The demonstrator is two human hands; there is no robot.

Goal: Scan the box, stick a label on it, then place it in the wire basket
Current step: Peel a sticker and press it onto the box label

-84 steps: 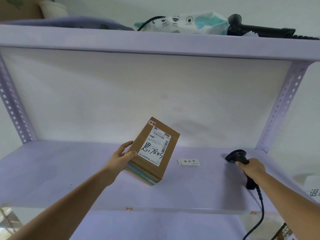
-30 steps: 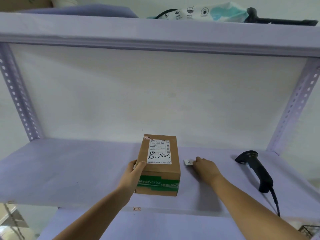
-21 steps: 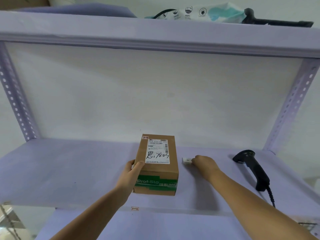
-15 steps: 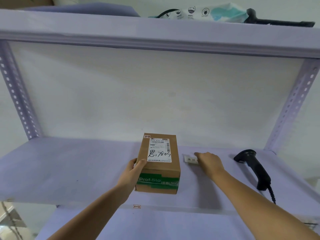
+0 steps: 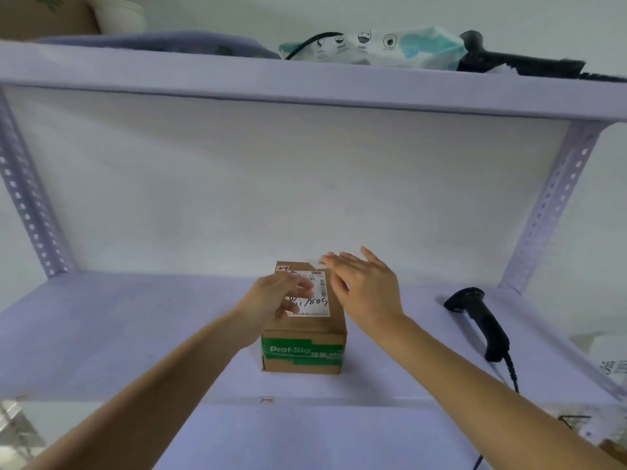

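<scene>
A brown cardboard box (image 5: pixel 304 337) with green tape and a white shipping label stands on the lilac shelf (image 5: pixel 118 334). My left hand (image 5: pixel 276 297) lies over the box's top left, fingers across the shipping label, holding it down. My right hand (image 5: pixel 364 284) hovers above the box's back right corner with fingers stretched out and blurred. A small white label (image 5: pixel 321 262) shows at its fingertips. The black scanner (image 5: pixel 479 322) lies on the shelf to the right, untouched, with its cable running off the front edge.
An upper shelf (image 5: pixel 305 86) overhangs, carrying a packet and another black scanner (image 5: pixel 515 61). Perforated uprights stand at both sides. A dark wire basket rim (image 5: pixel 573 418) peeks in at the lower right, below the shelf edge.
My right hand left the label strip on the shelf and rose over the box's back corner, with a small label at its fingertips. My left hand slid from the box's side onto its top.
</scene>
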